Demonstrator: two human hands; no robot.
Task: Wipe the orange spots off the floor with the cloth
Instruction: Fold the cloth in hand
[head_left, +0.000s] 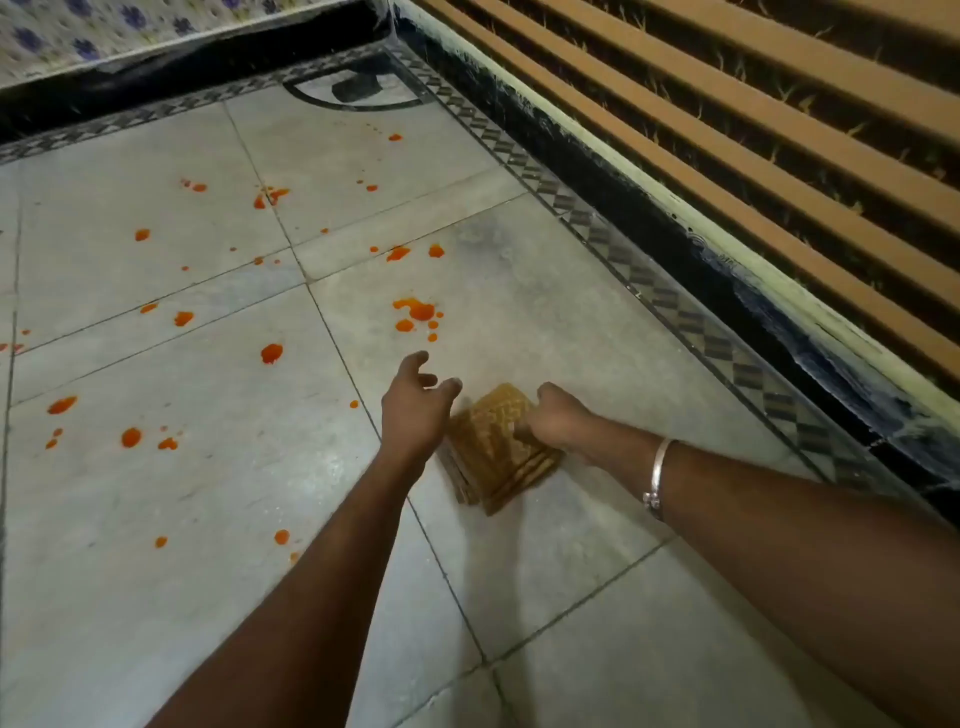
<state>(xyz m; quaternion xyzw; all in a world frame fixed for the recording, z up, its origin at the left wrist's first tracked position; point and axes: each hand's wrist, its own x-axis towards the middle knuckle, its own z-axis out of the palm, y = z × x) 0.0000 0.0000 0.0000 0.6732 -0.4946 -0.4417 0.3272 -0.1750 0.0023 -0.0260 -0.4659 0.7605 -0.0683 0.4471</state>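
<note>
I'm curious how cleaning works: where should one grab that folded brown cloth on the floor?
Probably from above, at its right edge, where the right hand grips it. The cloth is a flat folded stack, so fingers curled over the top should keep the layers together and the underside flat for the orange spots.

We seem to be in a home bedroom: pale tiled floor (156, 519), floral mattress (78, 36) at eleven o'clock, wooden slats (779, 135) at two o'clock.
</note>
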